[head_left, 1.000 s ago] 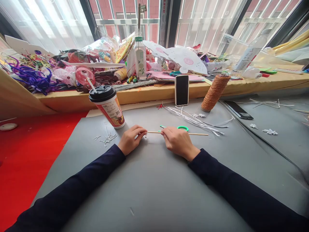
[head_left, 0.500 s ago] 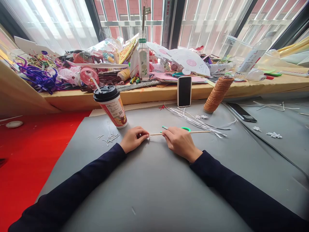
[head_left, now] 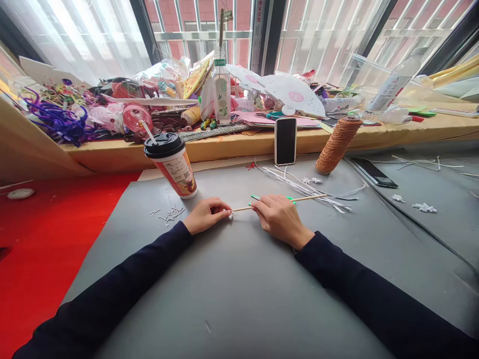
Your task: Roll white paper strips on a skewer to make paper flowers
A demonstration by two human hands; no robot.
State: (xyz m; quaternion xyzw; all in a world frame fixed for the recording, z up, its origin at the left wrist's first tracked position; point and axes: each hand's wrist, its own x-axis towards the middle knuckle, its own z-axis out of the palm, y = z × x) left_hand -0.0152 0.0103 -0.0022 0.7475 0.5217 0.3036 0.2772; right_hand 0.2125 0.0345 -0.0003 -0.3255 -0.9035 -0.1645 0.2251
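Observation:
My left hand (head_left: 207, 215) is closed in a pinch on a small white knotted cord flower (head_left: 231, 216), mostly hidden by the fingers. My right hand (head_left: 280, 218) grips a thin wooden stick (head_left: 312, 198) partway along. The stick's left tip meets the cord at my left fingertips, and its other end slants up to the right. Beneath and behind my right hand lie green-handled scissors (head_left: 293, 200), partly covered. White cord lengths (head_left: 299, 184) are spread just beyond them.
A paper cup (head_left: 175, 172) with a straw stands behind my left hand, near white cord scraps (head_left: 172, 214). Farther back are an upright phone (head_left: 285, 142), a brown twine spool (head_left: 339, 145) and a flat phone (head_left: 374, 173). White cord flowers (head_left: 424, 207) lie at right.
The stick's right end has lifted, so it slants more steeply and covers the scissors differently. My right hand has tilted slightly; my left hand stays nearly in place.

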